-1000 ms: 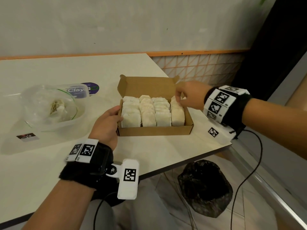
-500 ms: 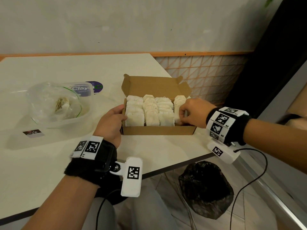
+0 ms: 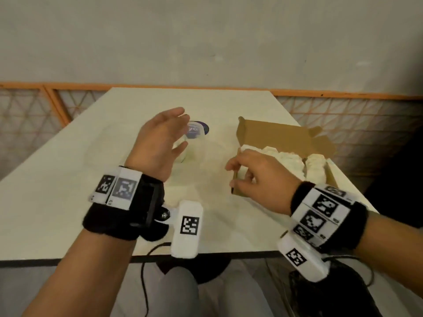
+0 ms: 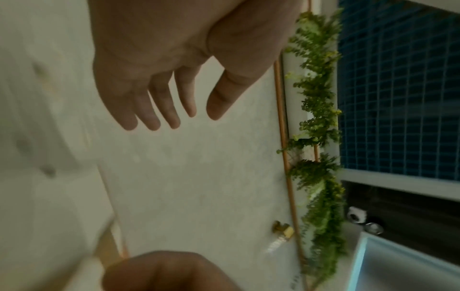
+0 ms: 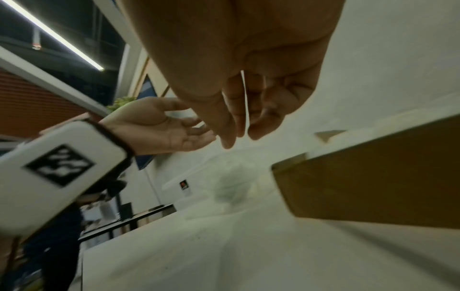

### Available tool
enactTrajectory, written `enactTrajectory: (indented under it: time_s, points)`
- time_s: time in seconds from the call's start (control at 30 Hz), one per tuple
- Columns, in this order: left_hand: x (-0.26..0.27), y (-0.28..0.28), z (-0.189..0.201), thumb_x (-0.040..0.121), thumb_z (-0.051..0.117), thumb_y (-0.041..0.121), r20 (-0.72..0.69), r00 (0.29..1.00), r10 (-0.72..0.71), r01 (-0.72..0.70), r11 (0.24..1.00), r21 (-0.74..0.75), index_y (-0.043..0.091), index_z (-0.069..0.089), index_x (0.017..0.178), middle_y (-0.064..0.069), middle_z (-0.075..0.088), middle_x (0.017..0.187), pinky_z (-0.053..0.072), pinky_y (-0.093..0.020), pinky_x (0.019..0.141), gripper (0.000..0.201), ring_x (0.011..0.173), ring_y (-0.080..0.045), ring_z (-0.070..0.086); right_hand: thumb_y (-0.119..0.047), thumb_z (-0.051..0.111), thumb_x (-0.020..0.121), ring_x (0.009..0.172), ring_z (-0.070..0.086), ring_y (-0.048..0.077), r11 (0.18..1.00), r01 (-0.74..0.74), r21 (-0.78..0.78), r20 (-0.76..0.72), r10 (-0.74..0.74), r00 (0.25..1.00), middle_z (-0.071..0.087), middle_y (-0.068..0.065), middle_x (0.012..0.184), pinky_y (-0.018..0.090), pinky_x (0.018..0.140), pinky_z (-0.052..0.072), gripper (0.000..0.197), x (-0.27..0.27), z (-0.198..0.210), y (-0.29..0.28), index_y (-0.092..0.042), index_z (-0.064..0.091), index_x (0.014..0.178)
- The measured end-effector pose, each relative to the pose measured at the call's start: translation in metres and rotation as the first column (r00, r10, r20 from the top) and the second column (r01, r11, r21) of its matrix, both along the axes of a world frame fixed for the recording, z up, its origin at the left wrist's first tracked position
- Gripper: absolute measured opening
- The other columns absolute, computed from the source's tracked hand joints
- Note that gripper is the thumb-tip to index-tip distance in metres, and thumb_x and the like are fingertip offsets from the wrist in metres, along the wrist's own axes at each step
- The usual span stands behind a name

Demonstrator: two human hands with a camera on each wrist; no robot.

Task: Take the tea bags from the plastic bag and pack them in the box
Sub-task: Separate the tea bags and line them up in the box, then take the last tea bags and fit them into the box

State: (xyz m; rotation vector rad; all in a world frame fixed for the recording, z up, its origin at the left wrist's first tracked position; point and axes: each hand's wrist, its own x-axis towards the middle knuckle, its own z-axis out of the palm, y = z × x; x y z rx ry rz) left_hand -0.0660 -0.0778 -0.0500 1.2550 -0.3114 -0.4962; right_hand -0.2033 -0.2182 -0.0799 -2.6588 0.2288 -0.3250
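Observation:
The brown cardboard box (image 3: 274,136) stands open on the right of the table, with rows of white tea bags (image 3: 288,161) packed in it. The clear plastic bag (image 3: 196,152) lies left of it, blurred, with a purple label at its far end. My left hand (image 3: 176,131) hovers over the bag with fingers spread, holding nothing, which the left wrist view confirms (image 4: 201,114). My right hand (image 3: 231,177) is in front of the box's near left corner, fingers loosely curled and holding nothing (image 5: 239,137). The box's side (image 5: 373,187) shows beside it.
The white table (image 3: 68,202) ends in a dark front edge (image 3: 217,256) close to me. An orange mesh railing (image 3: 343,115) runs behind the table under a grey wall. A small printed card (image 5: 185,187) lies on the table beyond the bag.
My left hand has let go of the box's left side and swung left over the plastic bag, opening. My right hand has left the tea bags and moved left past the box corner. The view shifted left.

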Motion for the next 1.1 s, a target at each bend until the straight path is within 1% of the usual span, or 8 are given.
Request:
enactTrajectory:
  time_s: [0.13, 0.23, 0.37, 0.5, 0.57, 0.7, 0.87, 1.1]
  points:
    - [0.044, 0.027, -0.008, 0.088, 0.059, 0.012, 0.04, 0.955, 0.293, -0.295, 0.951, 0.095, 0.025, 0.061, 0.101, 0.0, 0.063, 0.115, 0.042, -0.028, 0.087, 0.018, 0.103, -0.011, 0.056, -0.021, 0.054, 0.092, 0.096, 0.053, 0.014, 0.995, -0.077, -0.064, 0.001, 0.077, 0.997, 0.047, 0.0, 0.132, 0.019, 0.085, 0.035, 0.041, 0.048, -0.008, 0.029, -0.016, 0.047, 0.132]
    - [0.069, 0.033, -0.014, 0.085, 0.062, 0.011, 0.095, 0.931, 0.353, -0.365, 0.917, 0.163, 0.021, 0.059, 0.111, -0.005, 0.061, 0.115, 0.043, -0.023, 0.075, 0.028, 0.085, -0.008, 0.053, -0.019, 0.048, 0.094, 0.109, 0.053, 0.025, 0.987, -0.059, -0.146, -0.084, 0.047, 0.995, 0.052, 0.007, 0.125, 0.031, 0.093, 0.04, 0.037, 0.069, -0.01, 0.038, -0.014, 0.051, 0.13]
    - [0.089, 0.03, -0.019, 0.072, 0.075, 0.028, 0.328, 0.857, 0.397, -0.503, 0.783, 0.365, 0.021, 0.054, 0.123, -0.008, 0.052, 0.129, 0.043, -0.035, 0.094, 0.056, 0.113, -0.023, 0.052, -0.01, 0.049, 0.092, 0.104, 0.055, 0.03, 0.985, -0.086, -0.151, -0.126, 0.067, 0.99, 0.06, 0.014, 0.111, 0.034, 0.089, 0.041, 0.028, 0.073, -0.005, 0.039, -0.008, 0.065, 0.115]
    - [0.091, 0.027, -0.025, 0.059, 0.083, 0.043, 0.182, 0.98, 0.083, -0.181, 0.754, 0.632, 0.017, 0.045, 0.136, -0.004, 0.048, 0.137, 0.042, -0.043, 0.101, 0.09, 0.12, -0.031, 0.051, -0.007, 0.052, 0.09, 0.102, 0.056, 0.029, 0.983, -0.121, -0.138, -0.122, 0.104, 0.987, 0.064, 0.013, 0.107, 0.03, 0.085, 0.041, 0.028, 0.056, -0.003, 0.033, -0.01, 0.067, 0.114]
    - [0.087, 0.025, -0.026, 0.059, 0.086, 0.035, 0.009, 0.997, -0.078, 0.057, 0.799, 0.599, 0.005, 0.056, 0.125, -0.013, 0.063, 0.123, 0.048, -0.045, 0.094, 0.078, 0.107, -0.034, 0.062, -0.008, 0.051, 0.091, 0.1, 0.052, 0.03, 0.965, -0.146, -0.218, -0.158, 0.113, 0.981, 0.063, 0.012, 0.106, 0.034, 0.084, 0.042, 0.03, 0.049, -0.001, 0.031, -0.014, 0.067, 0.115]
    - [0.108, 0.023, -0.05, 0.029, 0.089, 0.042, -0.029, 0.991, -0.127, 0.115, 0.746, 0.656, 0.004, 0.067, 0.107, -0.016, 0.071, 0.104, 0.048, -0.052, 0.095, 0.089, 0.099, -0.037, 0.066, -0.022, 0.056, 0.09, 0.105, 0.042, 0.019, 0.966, -0.156, -0.207, -0.205, 0.113, 0.972, 0.051, 0.001, 0.116, 0.031, 0.092, 0.038, 0.032, 0.041, 0.015, 0.039, -0.026, 0.06, 0.121]
    - [0.085, 0.031, -0.032, 0.071, 0.074, 0.038, -0.048, 0.998, -0.037, 0.057, 0.834, 0.549, 0.005, 0.056, 0.114, -0.014, 0.064, 0.113, 0.049, -0.05, 0.093, 0.056, 0.102, -0.035, 0.063, -0.031, 0.066, 0.083, 0.09, 0.056, 0.008, 0.976, -0.059, 0.208, 0.017, 0.057, 0.998, 0.055, -0.005, 0.111, 0.02, 0.081, 0.045, 0.038, 0.049, 0.035, 0.061, -0.021, 0.057, 0.119]
    - [0.065, 0.037, -0.021, 0.086, 0.063, 0.039, -0.094, 0.986, -0.139, 0.159, 0.953, 0.257, 0.009, 0.059, 0.124, -0.014, 0.069, 0.112, 0.053, -0.04, 0.08, 0.049, 0.1, -0.031, 0.067, -0.025, 0.067, 0.083, 0.132, 0.034, 0.017, 0.989, -0.134, -0.068, -0.045, 0.131, 0.99, 0.034, 0.001, 0.145, 0.024, 0.102, 0.028, 0.071, 0.09, 0.031, 0.065, -0.017, 0.03, 0.143]
